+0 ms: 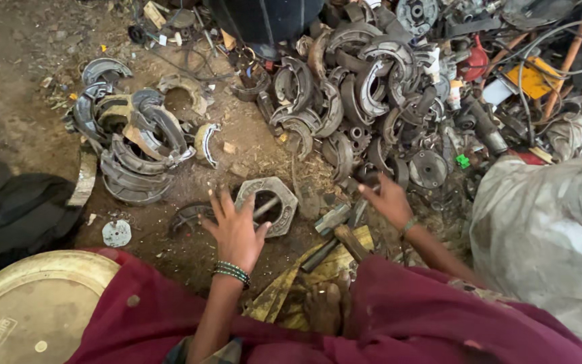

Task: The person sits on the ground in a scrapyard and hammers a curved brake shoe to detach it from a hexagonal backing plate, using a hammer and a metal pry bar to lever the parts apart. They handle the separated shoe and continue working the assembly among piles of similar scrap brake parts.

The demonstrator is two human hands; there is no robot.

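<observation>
On dirt floor (28,128): left hand (236,232) hovered, fingers spread, beside hexagonal metal housing (269,204); right hand (391,201) reached the brake-shoe heap (345,101), fingers loosely extended, nothing pinched.

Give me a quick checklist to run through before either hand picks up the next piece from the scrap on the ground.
1. Left hand empty, fingers spread: ok.
2. Right hand empty: cannot tell, it is blurred.
3. Hexagonal metal ring within reach by the left hand: ok.
4. Hammer lying free between the hands: ok.
5. Pile of curved brake shoes stable: cannot tell.
6. Bare foot apart from the loose metal: not ok, it rests on yellow scrap.
</observation>
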